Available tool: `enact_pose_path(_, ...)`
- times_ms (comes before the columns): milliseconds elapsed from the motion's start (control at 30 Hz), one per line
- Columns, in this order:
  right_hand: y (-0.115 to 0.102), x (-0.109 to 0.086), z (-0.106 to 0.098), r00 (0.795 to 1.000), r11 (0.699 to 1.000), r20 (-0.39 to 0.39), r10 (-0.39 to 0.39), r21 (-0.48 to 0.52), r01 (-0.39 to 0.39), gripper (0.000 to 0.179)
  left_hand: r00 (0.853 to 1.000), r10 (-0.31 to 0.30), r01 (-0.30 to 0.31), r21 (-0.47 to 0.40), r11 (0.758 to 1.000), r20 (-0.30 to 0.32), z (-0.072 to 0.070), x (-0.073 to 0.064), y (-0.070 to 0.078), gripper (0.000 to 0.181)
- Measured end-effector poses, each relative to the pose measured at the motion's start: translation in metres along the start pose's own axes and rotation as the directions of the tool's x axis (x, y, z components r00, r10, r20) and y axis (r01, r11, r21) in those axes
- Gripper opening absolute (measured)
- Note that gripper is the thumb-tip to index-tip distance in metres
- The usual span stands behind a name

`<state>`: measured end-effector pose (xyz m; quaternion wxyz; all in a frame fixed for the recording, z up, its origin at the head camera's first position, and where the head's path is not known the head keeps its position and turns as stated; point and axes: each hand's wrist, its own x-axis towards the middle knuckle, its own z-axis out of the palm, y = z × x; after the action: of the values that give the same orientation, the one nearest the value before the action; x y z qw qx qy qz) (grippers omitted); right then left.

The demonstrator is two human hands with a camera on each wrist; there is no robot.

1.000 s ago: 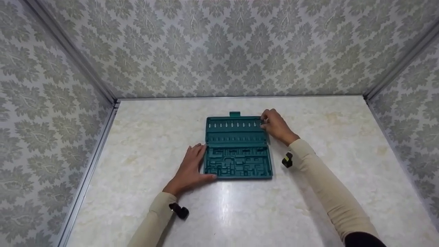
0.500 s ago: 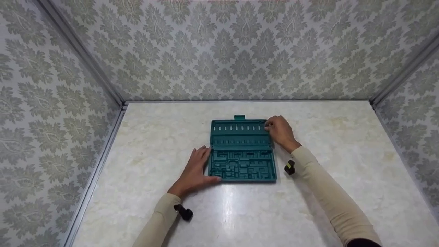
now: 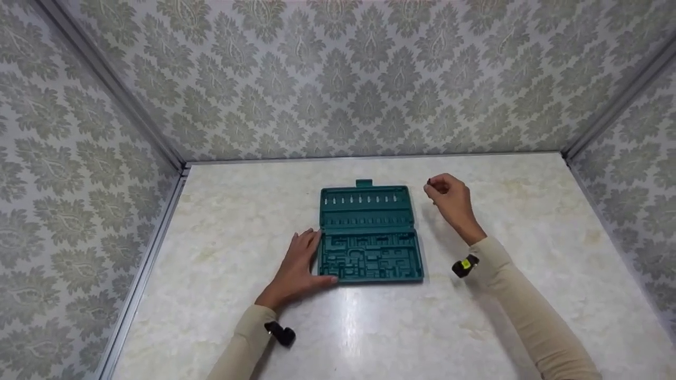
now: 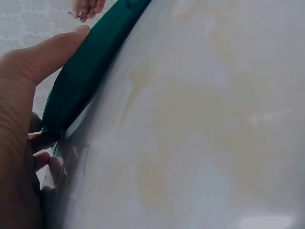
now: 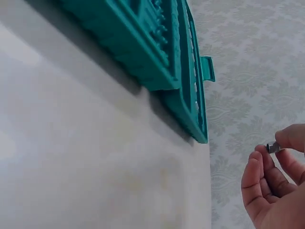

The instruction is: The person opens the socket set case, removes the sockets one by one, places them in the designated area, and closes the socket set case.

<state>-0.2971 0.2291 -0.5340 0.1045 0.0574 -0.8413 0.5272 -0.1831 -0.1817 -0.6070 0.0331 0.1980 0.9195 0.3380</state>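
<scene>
A green plastic case (image 3: 369,230) lies opened flat on the table, its moulded tray nearest me and its lid behind. Along the lid runs a row of small pale metal bits (image 3: 360,199). My left hand (image 3: 296,269) spans the tray's near left corner, thumb on the front rim and fingers along the left side. In the left wrist view that thumb (image 4: 57,50) lies along the case's edge. To the right of the lid, my right hand (image 3: 453,200) pinches a small metal socket (image 5: 273,147) between thumb and fingertips, apart from the case.
The pale marbled table (image 3: 222,211) ends behind the case at a patterned wall (image 3: 338,79). More patterned panels stand at the left (image 3: 63,211) and right. A latch tab (image 3: 364,182) sticks out from the lid's far edge.
My right hand has left the lid's right end and moved off to the right with the small metal socket. My left hand has stayed at the case's near left corner.
</scene>
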Motion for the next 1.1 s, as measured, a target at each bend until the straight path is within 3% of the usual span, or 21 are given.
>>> enact_pose_path(233,0.027,-0.028,-0.006,0.989,0.992,-0.075,0.124,-0.004,-0.125,0.022,1.0,-0.012,0.012,-0.003,1.0,-0.007,-0.001,-0.002,0.0,0.13)
enact_pose_path(500,0.04,-0.049,-0.003,0.969,0.981,-0.173,0.177,-0.054,-0.188,0.018,1.0,-0.015,0.015,0.0,1.0,-0.001,0.001,-0.001,0.001,0.13)
enact_pose_path(867,0.055,-0.067,0.001,0.952,0.974,-0.297,0.071,-0.185,-0.131,0.012,1.0,-0.018,0.018,-0.012,1.0,0.002,0.0,-0.001,0.002,0.132)
enact_pose_path(1100,0.059,-0.074,0.011,0.946,0.961,-0.318,0.056,-0.24,-0.137,0.015,1.0,-0.019,0.019,-0.015,1.0,-0.003,0.001,-0.002,0.0,0.131)
